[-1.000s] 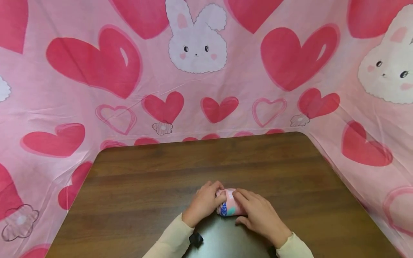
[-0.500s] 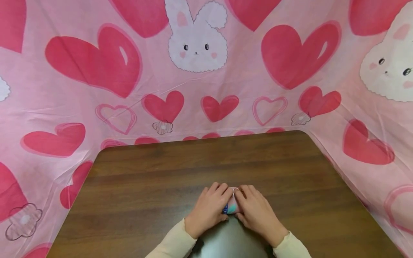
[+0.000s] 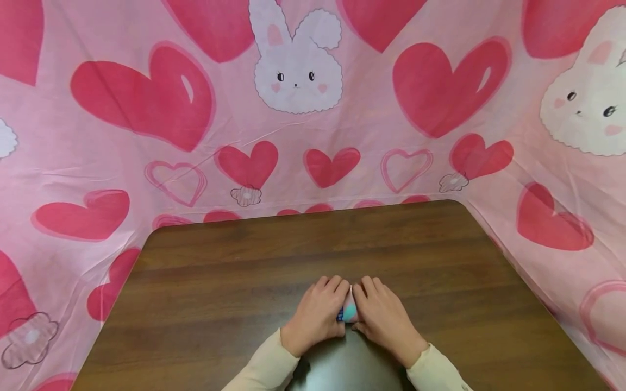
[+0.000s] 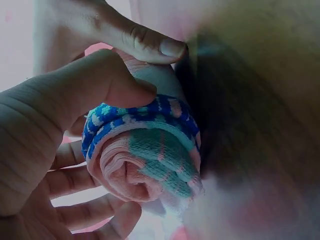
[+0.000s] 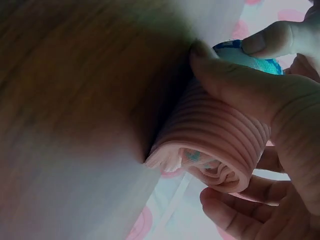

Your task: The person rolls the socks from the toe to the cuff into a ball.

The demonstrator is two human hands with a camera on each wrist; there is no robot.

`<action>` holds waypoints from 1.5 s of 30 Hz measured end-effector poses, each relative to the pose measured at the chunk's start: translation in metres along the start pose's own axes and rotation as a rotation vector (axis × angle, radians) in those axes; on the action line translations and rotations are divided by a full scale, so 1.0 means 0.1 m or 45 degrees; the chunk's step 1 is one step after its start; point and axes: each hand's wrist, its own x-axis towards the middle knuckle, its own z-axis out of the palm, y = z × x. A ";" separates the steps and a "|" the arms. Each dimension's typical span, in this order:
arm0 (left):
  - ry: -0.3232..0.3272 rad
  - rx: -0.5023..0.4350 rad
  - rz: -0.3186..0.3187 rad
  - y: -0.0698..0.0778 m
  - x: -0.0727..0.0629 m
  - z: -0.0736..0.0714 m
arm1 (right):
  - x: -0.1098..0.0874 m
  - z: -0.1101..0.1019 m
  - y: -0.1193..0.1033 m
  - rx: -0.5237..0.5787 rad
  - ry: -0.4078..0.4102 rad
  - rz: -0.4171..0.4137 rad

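Observation:
A rolled-up pair of socks [image 3: 349, 311], pink with teal patches and a blue patterned band, lies on the table between both hands. My left hand [image 3: 318, 315] holds one end, thumb on the near side and fingers over the far side. The left wrist view shows the spiral end of the sock roll [image 4: 135, 170] between thumb and fingers. From the other end my right hand [image 3: 385, 320] grips the roll the same way. In the right wrist view, the ribbed pink cuff [image 5: 215, 125] wraps that end under the thumb. The hands hide most of the roll from above.
A brown wood-grain table [image 3: 244, 260] with rounded far corners lies under the hands. Pink cloth [image 3: 362, 119] printed with hearts and rabbits hangs behind it and along both sides.
The left hand has shifted right and closed round its end of the socks. The right hand's fingers have curled in, and the hands are closer together, covering more of the roll.

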 end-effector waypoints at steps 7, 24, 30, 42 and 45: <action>-0.082 0.020 -0.022 0.00 0.01 0.01 | 0.00 -0.02 0.01 0.098 -0.025 0.057; -0.128 -0.185 -0.103 -0.01 -0.05 -0.01 | -0.10 -0.09 -0.01 0.407 0.074 0.170; -0.052 -0.528 -0.195 -0.06 -0.03 -0.09 | -0.06 -0.21 0.05 0.606 0.123 0.243; -0.054 -1.237 -0.505 -0.08 0.00 -0.20 | -0.02 -0.48 0.23 1.215 0.092 0.474; -0.070 -1.358 -0.593 -0.07 0.04 -0.22 | -0.01 -0.53 0.27 1.332 0.127 0.453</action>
